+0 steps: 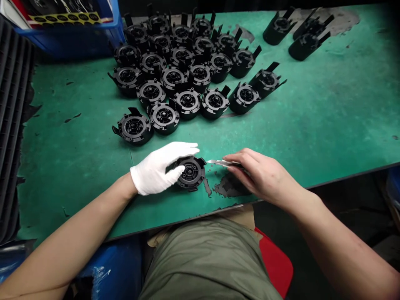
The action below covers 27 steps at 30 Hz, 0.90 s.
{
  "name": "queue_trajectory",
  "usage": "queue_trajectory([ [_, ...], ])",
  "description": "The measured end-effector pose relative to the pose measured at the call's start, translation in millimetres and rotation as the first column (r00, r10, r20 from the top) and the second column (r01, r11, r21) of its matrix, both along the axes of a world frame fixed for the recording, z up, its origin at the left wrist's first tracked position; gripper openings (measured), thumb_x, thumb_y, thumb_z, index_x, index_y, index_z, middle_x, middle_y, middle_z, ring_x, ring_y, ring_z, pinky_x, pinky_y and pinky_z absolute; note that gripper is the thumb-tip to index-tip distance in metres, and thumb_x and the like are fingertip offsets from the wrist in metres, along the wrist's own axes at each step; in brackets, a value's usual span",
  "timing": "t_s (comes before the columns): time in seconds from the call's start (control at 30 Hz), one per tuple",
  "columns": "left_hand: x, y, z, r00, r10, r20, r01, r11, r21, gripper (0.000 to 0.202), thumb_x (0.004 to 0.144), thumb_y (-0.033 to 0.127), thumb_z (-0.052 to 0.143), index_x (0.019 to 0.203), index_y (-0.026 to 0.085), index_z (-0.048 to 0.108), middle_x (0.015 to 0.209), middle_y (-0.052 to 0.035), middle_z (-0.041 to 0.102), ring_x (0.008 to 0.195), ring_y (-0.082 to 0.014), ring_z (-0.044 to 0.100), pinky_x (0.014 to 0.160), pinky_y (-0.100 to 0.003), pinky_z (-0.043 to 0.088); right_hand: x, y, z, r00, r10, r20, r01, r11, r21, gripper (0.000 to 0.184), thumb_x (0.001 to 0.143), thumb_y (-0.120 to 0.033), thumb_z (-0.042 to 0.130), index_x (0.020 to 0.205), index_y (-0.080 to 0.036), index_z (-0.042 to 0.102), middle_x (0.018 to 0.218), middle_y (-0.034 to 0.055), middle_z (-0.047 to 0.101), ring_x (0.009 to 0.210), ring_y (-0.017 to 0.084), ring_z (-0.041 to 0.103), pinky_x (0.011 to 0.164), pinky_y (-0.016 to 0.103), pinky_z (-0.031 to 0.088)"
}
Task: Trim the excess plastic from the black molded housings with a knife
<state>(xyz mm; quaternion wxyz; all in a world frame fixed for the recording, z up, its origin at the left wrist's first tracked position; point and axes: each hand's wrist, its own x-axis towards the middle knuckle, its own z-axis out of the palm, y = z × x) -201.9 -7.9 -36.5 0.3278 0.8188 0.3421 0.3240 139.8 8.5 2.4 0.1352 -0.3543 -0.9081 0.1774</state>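
Observation:
My left hand [158, 168], in a white cloth glove, grips a round black moulded plastic part [191, 173] on the green mat, with the fingers resting across its left side. My right hand [261, 175] is bare and pinches a slim metal scalpel [222, 163]. The blade points left, and its tip lies at the part's right edge. Whether the tip touches the plastic is hard to tell. Under the right hand, the green mat [300, 125] has a torn, dark patch.
Several similar black parts [173, 79] stand in rows on the worn mat, with a few more [308, 37] at the far right. A blue crate [71, 37] sits at the back left, and a black ribbed object [14, 125] runs along the left side. The table's front edge [187, 221] is by my lap.

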Motion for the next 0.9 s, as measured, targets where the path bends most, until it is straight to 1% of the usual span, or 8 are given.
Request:
queue_trajectory([
  [0.1,0.6,0.7,-1.0,0.991,0.120,0.055,-0.116,0.990,-0.080,0.031,0.111,0.036,0.065,0.137,0.021,0.073,0.136,-0.0097,0.080,0.127,-0.0234,0.077,0.118,-0.038,0.061,-1.6,7.1,-1.8,0.998,0.064,0.018,-0.064,0.998,0.005,0.023,0.114,-0.032,0.055,0.132,-0.025,0.069,0.106,0.0084,0.076,0.090,0.023,0.074,0.077,0.036,0.059],
  [0.17,-0.5,1.5,-2.1,0.984,0.146,0.104,-0.129,0.979,-0.160,0.040,0.109,0.050,0.069,0.136,0.021,0.075,0.133,-0.0095,0.081,0.124,-0.0248,0.078,0.117,-0.039,0.062,-3.5,7.0,-2.8,0.995,0.097,0.033,-0.098,0.994,0.037,0.022,0.115,-0.031,0.055,0.131,-0.025,0.069,0.104,0.0079,0.076,0.089,0.022,0.073,0.075,0.034,0.058],
  [0.23,-2.9,3.3,-3.3,0.985,0.103,0.136,-0.074,0.976,-0.203,0.072,0.092,0.072,0.081,0.143,0.022,0.071,0.141,-0.0130,0.077,0.131,-0.0318,0.075,0.121,-0.046,0.059,-4.4,1.8,-4.0,0.991,0.124,0.044,-0.126,0.990,0.064,0.021,0.116,-0.030,0.054,0.130,-0.024,0.068,0.103,0.0073,0.077,0.088,0.021,0.073,0.073,0.033,0.057],
  [0.33,-7.7,7.7,-3.5,0.996,-0.008,0.090,0.027,0.976,-0.215,0.129,0.049,0.092,0.094,0.153,0.022,0.060,0.149,-0.0191,0.067,0.136,-0.0425,0.069,0.125,-0.058,0.055,0.3,-10.3,-6.0,0.986,0.159,0.048,-0.163,0.983,0.080,0.020,0.116,-0.028,0.053,0.129,-0.022,0.066,0.101,0.0066,0.077,0.083,0.020,0.073,0.067,0.032,0.055],
  [0.43,-10.4,10.7,-1.4,0.993,-0.096,0.073,0.110,0.970,-0.216,0.146,0.031,0.094,0.096,0.152,0.023,0.056,0.144,-0.0184,0.062,0.130,-0.0430,0.068,0.121,-0.060,0.056,10.0,-16.3,-7.8,0.991,0.126,0.045,-0.130,0.987,0.094,0.020,0.113,-0.026,0.055,0.131,-0.022,0.064,0.103,0.0076,0.078,0.084,0.022,0.075,0.067,0.034,0.056],
  [0.53,-8.2,9.1,1.6,0.989,-0.135,0.053,0.142,0.974,-0.174,0.138,0.033,0.091,0.098,0.146,0.023,0.057,0.138,-0.0160,0.061,0.126,-0.0409,0.067,0.117,-0.059,0.058,12.6,-10.8,-7.1,0.996,0.076,0.042,-0.080,0.992,0.095,0.022,0.112,-0.028,0.059,0.133,-0.024,0.065,0.106,0.0087,0.079,0.088,0.025,0.076,0.072,0.036,0.058],
  [0.73,-1.5,3.6,1.3,0.995,-0.090,-0.032,0.087,0.992,-0.094,0.107,0.069,0.067,0.102,0.152,0.022,0.053,0.141,-0.0161,0.067,0.129,-0.0353,0.070,0.117,-0.052,0.058,-6.3,11.2,0.2,0.984,0.172,0.044,-0.177,0.975,0.132,0.023,0.114,-0.027,0.056,0.135,-0.022,0.066,0.105,0.0081,0.079,0.087,0.022,0.075,0.070,0.034,0.057],
  [0.9,-3.6,7.9,-1.1,0.989,-0.130,-0.071,0.123,0.988,-0.095,0.120,0.060,0.065,0.107,0.156,0.021,0.051,0.152,-0.0200,0.065,0.138,-0.0415,0.068,0.122,-0.056,0.055,-13.3,-12.5,-3.0,0.989,0.142,-0.052,-0.137,0.986,0.091,0.023,0.113,-0.025,0.057,0.135,-0.020,0.062,0.107,0.0065,0.080,0.086,0.020,0.078,0.071,0.030,0.058],
])
